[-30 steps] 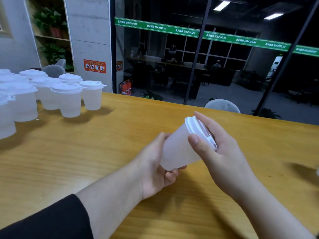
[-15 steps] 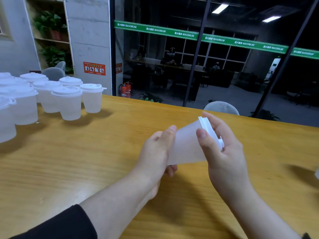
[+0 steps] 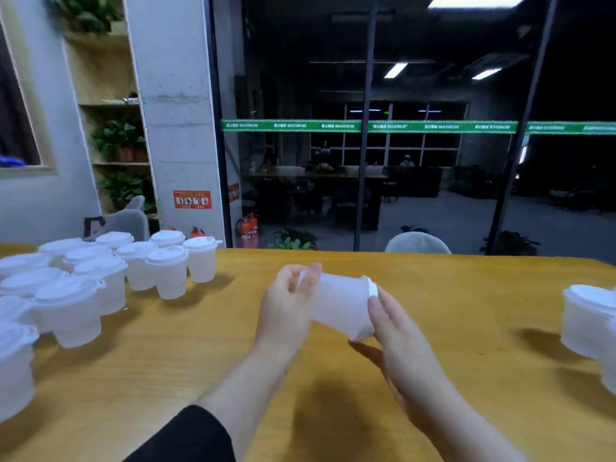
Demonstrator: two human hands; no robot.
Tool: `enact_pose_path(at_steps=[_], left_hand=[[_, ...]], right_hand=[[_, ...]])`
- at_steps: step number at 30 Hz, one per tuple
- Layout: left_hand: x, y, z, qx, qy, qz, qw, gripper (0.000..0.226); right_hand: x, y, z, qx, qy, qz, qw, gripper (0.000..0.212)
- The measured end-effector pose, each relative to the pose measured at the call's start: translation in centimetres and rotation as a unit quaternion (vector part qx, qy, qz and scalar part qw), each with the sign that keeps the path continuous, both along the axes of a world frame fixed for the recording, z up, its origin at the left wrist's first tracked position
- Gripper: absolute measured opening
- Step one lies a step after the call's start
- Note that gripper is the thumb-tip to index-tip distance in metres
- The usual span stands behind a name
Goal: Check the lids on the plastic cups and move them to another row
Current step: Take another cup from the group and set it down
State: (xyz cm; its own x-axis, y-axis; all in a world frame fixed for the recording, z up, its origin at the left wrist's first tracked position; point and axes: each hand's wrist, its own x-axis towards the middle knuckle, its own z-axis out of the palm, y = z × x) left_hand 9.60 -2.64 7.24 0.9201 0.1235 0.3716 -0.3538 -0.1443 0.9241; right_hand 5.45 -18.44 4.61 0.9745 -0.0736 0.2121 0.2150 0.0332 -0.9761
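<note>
Both hands hold one translucent plastic cup (image 3: 340,306) on its side above the wooden table (image 3: 200,355), its white lid (image 3: 372,290) pointing right. My left hand (image 3: 288,303) grips the cup's base end with thumb and fingers. At the lid end, my right hand (image 3: 396,331) cups the rim from below and from the right. Several lidded cups (image 3: 83,281) stand bunched on the table's left. Two more lidded cups (image 3: 590,323) stand at the right edge of the view.
A glass wall runs behind the table's far edge, with a grey chair back (image 3: 418,243) just beyond it. A white pillar (image 3: 173,128) and plant shelves (image 3: 116,145) stand at the back left, beside another grey chair (image 3: 128,221).
The view has tilted up and widened, bringing the cups on the right into sight. The held cup has turned from tilted up-right to nearly level, and my left hand has slid to its base.
</note>
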Motion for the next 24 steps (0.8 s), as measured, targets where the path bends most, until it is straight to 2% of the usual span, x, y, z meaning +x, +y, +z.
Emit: enact_pose_path(at_steps=[1,4,7,10,12,16,20,24], left_hand=[[-0.5,0.0,1.8,0.043,-0.032,-0.001,0.999,0.050],[-2.6,-0.6,8.0,0.223,-0.097,-0.016,0.970,0.034],[-6.3,-2.4,13.1,0.408,-0.126,-0.028,0.904,0.032],[-10.1,-4.3,15.6,0.522,-0.131,-0.045,0.842,0.036],[-12.3,-5.1,16.4,0.556,-0.137,-0.056,0.818,0.038],[-15.8,-6.3,16.9,0.584,-0.154,-0.062,0.794,0.040],[-17.9,-7.1,17.2,0.591,-0.171,-0.063,0.786,0.039],[-18.7,-7.6,17.6,0.591,-0.176,-0.058,0.785,0.040]], right_hand=[[-1.2,0.0,0.8,0.084,0.016,0.017,0.996,0.038],[-4.6,-0.2,2.8,0.279,0.065,0.072,0.955,0.049],[-7.8,0.0,3.5,0.387,0.089,0.138,0.907,0.055],[-10.4,0.1,3.4,0.451,0.091,0.167,0.872,0.053],[-12.2,-0.2,3.3,0.471,0.088,0.179,0.859,0.052],[-15.4,-1.2,3.1,0.480,0.073,0.189,0.853,0.053],[-17.7,-1.8,3.4,0.498,0.065,0.192,0.843,0.053],[-18.5,-2.4,3.7,0.484,0.056,0.190,0.853,0.054]])
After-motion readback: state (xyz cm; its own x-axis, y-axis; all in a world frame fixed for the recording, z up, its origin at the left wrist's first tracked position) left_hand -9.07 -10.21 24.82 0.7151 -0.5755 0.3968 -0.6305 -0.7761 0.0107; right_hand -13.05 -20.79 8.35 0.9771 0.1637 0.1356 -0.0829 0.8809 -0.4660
